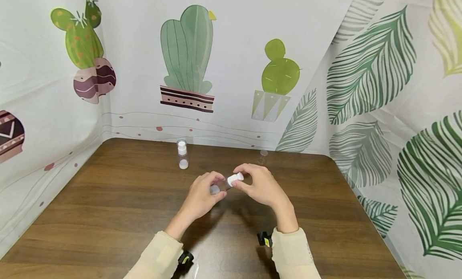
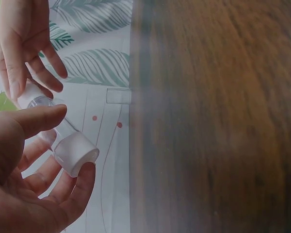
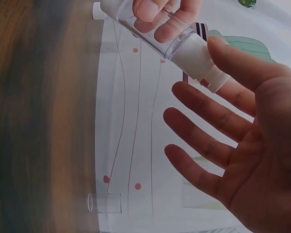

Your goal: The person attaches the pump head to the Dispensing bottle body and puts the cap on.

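Note:
Above the middle of the table, my left hand [image 1: 202, 194] holds a small clear pump bottle [image 1: 223, 185] by its body. In the left wrist view, thumb and fingers wrap that body, with a fingertip against the white base [image 2: 76, 154]. My right hand [image 1: 264, 186] pinches the bottle's white pump top [image 1: 235, 178] between thumb and index finger, its other fingers spread away from it. The bottle is tilted, its top up toward the right. A small red mark shows on the pump top [image 3: 196, 60] in the right wrist view.
A second clear bottle with a white top [image 1: 182, 153] stands upright at the back of the brown wooden table [image 1: 119, 198]. A clear cylindrical cap [image 1: 263, 156] stands at the back right. Patterned cloth [image 1: 231, 126] hangs behind the table.

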Available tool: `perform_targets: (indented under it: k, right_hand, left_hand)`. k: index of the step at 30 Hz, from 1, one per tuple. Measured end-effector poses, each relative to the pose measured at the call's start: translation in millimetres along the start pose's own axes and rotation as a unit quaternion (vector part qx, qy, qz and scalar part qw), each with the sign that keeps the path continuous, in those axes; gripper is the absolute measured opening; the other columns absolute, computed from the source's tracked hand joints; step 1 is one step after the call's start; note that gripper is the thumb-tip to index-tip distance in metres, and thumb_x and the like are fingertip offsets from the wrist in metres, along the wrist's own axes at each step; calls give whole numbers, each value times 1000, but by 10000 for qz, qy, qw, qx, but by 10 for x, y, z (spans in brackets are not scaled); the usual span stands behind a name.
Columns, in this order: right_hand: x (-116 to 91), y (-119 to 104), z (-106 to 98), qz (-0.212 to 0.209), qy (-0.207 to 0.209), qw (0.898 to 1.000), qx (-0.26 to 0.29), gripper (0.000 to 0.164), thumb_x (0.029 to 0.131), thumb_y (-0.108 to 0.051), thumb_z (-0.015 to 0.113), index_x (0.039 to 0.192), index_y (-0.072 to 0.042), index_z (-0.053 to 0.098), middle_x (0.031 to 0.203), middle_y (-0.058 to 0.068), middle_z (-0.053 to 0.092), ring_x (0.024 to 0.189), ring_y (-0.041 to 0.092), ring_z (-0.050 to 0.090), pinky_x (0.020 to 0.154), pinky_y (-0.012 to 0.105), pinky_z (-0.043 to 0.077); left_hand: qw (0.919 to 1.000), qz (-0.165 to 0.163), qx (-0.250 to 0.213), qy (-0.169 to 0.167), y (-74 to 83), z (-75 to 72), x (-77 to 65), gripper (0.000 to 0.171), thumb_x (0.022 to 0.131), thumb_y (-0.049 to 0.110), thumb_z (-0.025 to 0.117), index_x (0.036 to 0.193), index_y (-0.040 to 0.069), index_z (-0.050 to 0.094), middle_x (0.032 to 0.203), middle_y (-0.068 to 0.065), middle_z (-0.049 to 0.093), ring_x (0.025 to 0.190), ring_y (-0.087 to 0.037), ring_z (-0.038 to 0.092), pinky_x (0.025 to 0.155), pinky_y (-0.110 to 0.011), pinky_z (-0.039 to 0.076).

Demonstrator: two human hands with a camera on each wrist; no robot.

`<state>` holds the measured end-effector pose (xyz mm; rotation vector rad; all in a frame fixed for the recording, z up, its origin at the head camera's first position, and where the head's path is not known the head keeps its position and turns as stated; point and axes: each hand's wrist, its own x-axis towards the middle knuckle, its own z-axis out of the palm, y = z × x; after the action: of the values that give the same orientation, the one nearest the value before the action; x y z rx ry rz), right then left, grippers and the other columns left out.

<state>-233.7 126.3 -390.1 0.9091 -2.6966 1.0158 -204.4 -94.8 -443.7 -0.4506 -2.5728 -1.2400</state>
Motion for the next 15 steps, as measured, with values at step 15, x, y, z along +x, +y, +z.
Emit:
perform_targets:
  k: [15]
  right_hand:
    - [-5,20,-31,-540,151,9984,119,42,83,-13,92,121,-16,74,116,-5,73,104,11,66,94,38,55]
  left_hand:
    - [10000,39,38,11,-12,5,5,36,83,12,91,113,15,72,112,-2,76,107,-25,67,95,-47,50]
